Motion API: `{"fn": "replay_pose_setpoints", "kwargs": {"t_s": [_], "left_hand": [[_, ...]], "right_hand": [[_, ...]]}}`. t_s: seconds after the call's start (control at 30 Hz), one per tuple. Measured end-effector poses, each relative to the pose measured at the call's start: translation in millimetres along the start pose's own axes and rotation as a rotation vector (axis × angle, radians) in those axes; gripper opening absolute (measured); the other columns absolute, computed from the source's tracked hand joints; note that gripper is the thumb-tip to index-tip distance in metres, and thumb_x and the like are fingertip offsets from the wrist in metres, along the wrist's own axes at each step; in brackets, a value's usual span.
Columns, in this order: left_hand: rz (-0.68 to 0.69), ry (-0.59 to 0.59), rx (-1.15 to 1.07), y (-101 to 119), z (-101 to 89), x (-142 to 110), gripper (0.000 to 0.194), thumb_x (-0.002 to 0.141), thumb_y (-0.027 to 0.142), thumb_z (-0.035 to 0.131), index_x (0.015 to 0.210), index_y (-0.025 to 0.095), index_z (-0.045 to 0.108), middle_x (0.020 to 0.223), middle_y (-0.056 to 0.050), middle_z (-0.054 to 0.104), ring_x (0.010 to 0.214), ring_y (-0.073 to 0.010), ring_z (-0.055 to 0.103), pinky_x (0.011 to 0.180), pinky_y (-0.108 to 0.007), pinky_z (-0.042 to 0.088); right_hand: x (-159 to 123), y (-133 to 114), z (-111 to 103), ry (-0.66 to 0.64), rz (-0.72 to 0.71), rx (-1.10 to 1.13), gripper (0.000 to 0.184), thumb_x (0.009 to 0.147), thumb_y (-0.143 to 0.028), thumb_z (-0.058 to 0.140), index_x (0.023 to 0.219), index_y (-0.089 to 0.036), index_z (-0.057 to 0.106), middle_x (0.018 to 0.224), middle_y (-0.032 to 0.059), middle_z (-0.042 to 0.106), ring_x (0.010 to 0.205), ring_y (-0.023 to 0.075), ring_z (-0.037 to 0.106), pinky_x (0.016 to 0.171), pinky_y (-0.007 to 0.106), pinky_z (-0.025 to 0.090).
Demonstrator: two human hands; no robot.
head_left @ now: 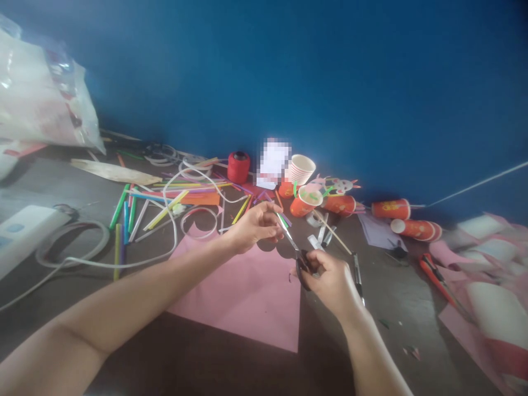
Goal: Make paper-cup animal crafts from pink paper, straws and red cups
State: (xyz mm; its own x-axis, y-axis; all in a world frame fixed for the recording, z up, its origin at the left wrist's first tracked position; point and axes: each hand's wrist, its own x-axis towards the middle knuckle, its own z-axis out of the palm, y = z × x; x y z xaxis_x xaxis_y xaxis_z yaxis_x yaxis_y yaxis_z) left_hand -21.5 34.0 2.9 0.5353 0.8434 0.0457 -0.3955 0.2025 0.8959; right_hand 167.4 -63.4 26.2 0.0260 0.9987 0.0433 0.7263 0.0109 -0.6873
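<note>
My right hand (330,278) grips a pair of scissors (292,240) by the black handles, its silvery blades pointing up and to the left. The blades look nearly closed. Just beside their tips, my left hand (258,228) is curled with thumb and fingers pinched together. A bit of green shows by the blade tips, but whether the fingers hold it is too small to tell. Beneath both hands a pink sheet of paper (247,297) lies on the dark table, with rounded cuts along its far edge.
Coloured straws (165,203) lie scattered on the left with a white cable (175,231). Behind stand a red spool (238,168) and paper cups (303,169). An orange utility knife (439,278) lies right, near pink scraps (457,330). A blue wall (264,71) closes off the back.
</note>
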Motion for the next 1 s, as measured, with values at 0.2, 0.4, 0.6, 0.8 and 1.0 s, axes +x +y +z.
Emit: {"fn": "replay_pose_setpoints", "kwargs": {"t_s": [0.2,0.4,0.6,0.8,1.0], "left_hand": [[0.008,-0.021,0.022,0.5,-1.0,0.6,0.042,0.067,0.015,0.071,0.101,0.018,0.046,0.069,0.003,0.06,0.063,-0.0128,0.062,0.056,-0.024,0.048],[-0.007,-0.029,0.043,3.0,-0.4,0.3,0.042,0.067,0.015,0.069,0.101,0.018,0.045,0.068,0.004,0.059,0.061,-0.0119,0.062,0.057,-0.024,0.048],[-0.03,-0.043,0.1,6.2,-0.6,0.0,0.044,0.065,0.012,0.067,0.102,0.019,0.044,0.072,0.003,0.061,0.057,-0.0111,0.061,0.055,-0.024,0.048],[-0.042,-0.059,0.145,8.7,-1.4,-0.7,0.044,0.065,0.009,0.065,0.102,0.019,0.044,0.075,0.001,0.062,0.06,-0.013,0.062,0.056,-0.026,0.048],[-0.025,-0.084,0.225,11.4,-1.0,-1.0,0.044,0.065,0.007,0.06,0.103,0.019,0.042,0.075,0.001,0.061,0.06,-0.0132,0.061,0.057,-0.028,0.05]], "right_hand": [[-0.4,4.3,-1.1,-0.028,0.023,0.02,0.025,0.065,-0.042,0.071,0.068,-0.019,0.061,0.053,-0.0014,0.059,0.046,0.0115,0.049,0.045,0.021,0.037],[-1.4,3.4,-4.6,-0.017,-0.005,-0.067,0.023,0.066,-0.041,0.07,0.067,-0.02,0.061,0.054,-0.0018,0.06,0.047,0.0113,0.05,0.046,0.021,0.037],[-2.4,3.6,-8.4,-0.005,-0.053,-0.086,0.02,0.068,-0.04,0.068,0.069,-0.02,0.064,0.054,-0.001,0.062,0.046,0.0115,0.051,0.045,0.021,0.038],[-2.9,2.1,-10.9,-0.003,-0.046,-0.167,0.024,0.066,-0.043,0.07,0.065,-0.02,0.061,0.049,-0.0044,0.055,0.044,0.0093,0.044,0.044,0.02,0.034],[-4.0,-1.8,-16.1,-0.064,-0.046,-0.192,0.025,0.069,-0.044,0.068,0.066,-0.021,0.061,0.051,-0.004,0.055,0.045,0.0095,0.044,0.045,0.021,0.034]]}}
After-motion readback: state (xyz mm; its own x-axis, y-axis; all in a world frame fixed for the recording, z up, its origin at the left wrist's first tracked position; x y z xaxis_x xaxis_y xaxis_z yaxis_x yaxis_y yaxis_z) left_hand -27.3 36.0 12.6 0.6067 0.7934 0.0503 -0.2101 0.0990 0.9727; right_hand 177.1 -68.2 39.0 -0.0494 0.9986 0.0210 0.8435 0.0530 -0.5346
